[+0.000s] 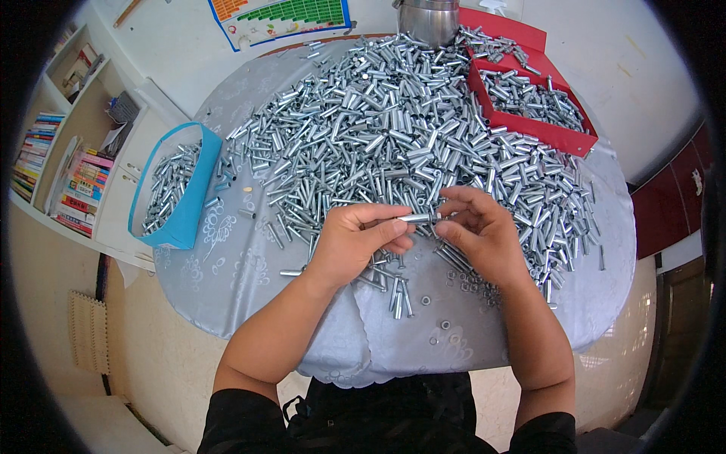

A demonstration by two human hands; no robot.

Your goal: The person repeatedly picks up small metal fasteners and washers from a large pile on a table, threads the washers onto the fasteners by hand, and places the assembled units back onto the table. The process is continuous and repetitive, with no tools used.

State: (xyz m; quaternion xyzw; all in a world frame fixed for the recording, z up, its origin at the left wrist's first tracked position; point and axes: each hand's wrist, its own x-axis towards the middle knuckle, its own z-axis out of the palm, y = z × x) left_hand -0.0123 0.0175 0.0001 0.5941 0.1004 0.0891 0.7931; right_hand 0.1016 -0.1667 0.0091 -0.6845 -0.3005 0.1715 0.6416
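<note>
Together both hands pinch one metal tube (417, 218), left hand (355, 242), right hand (478, 231), apparently nuts (461, 281) near table edge (378, 374).

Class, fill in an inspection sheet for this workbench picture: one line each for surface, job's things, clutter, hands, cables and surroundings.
Surface: round table under a pale grey patterned cloth.
Job's things: one short metal tube held level between both hands; big heap of metal tubes behind it.
Clutter: loose small nuts and stray tubes near the table's front edge; blue box and red tray, both holding tubes; steel pot at the far edge.
Hands: left hand pinches the tube; right hand meets the tube's end with its fingertips.
Cables: nothing seen.
Surroundings: bookshelf at left, poster on the far wall, tiled floor.
</note>
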